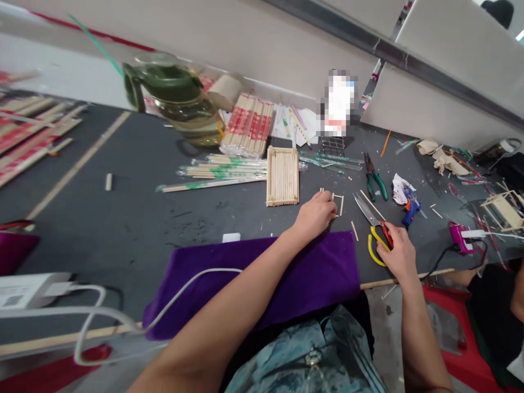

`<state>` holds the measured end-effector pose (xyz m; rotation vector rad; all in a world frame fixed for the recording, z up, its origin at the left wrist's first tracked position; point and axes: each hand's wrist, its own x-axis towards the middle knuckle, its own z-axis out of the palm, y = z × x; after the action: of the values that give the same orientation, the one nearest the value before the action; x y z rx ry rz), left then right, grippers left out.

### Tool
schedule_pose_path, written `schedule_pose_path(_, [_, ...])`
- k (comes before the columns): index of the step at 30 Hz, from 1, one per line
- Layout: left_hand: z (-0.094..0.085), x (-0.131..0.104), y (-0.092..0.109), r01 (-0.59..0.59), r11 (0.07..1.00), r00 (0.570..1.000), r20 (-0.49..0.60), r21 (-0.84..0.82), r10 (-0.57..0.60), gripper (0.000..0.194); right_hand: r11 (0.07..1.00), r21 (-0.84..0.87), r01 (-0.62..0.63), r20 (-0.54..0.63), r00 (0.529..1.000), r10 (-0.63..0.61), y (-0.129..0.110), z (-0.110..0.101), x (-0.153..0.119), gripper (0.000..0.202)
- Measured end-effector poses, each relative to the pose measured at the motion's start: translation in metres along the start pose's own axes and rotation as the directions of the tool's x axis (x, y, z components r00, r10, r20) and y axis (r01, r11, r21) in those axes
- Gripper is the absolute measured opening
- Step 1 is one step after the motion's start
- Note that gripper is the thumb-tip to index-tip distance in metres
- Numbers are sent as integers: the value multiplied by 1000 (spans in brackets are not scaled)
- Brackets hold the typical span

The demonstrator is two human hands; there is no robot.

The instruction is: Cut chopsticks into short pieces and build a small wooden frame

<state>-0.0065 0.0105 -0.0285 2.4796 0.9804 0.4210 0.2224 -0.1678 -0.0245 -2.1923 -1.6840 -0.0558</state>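
Observation:
My left hand [317, 213] rests with curled fingers on the dark table beside a small frame of thin sticks [341, 205]; what its fingertips hold is too small to make out. My right hand [398, 252] is closed on the handles of scissors [374, 231], one yellow and one red, whose spread blades point toward the back left. Loose thin sticks [354, 231] lie between the hands. Behind my left hand is a rectangular panel of joined sticks [283, 176] with a raised rim. A purple cloth [262, 273] lies under my left forearm.
Green-handled pliers [375, 183] and a blue glue gun [411, 211] lie at the right. Packed chopsticks [249, 124], a glass pot [180, 103] and a phone [339, 103] stand at the back. A white cable [188, 284] crosses the cloth. Another person sits at the far right.

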Motion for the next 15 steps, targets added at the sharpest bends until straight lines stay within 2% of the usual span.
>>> schedule_pose_path(3, [0, 1, -1, 8, 999, 1000, -21, -36, -9, 13, 991, 134, -27, -25, 999, 30, 1, 4, -1, 51])
schedule_pose_path(5, [-3, 1, -4, 1, 992, 998, -67, -128, -9, 12, 964, 262, -42, -26, 998, 51, 1, 5, -2, 50])
schedule_pose_path(8, [-10, 1, -7, 5, 924, 986, -152, -383, -68, 10, 835, 537, -120, -33, 986, 163, 1, 3, -5, 53])
schedule_pose_path(10, [-15, 1, -8, 26, 812, 978, -154, -584, -142, 7, 669, 720, -185, 27, 971, 239, -1, 0, -7, 63])
schedule_pose_path(12, [-20, 1, -6, 32, 660, 974, -126, -750, -190, 7, 517, 820, -245, 132, 960, 245, -8, -6, -10, 65])
schedule_pose_path(13, [-22, 0, -5, 28, 586, 974, -110, -810, -199, 11, 467, 844, -265, 175, 958, 228, -12, -9, -11, 60])
schedule_pose_path(15, [-26, -1, -1, 29, 472, 977, -75, -881, -201, 18, 423, 862, -279, 220, 958, 183, -23, -14, -13, 42])
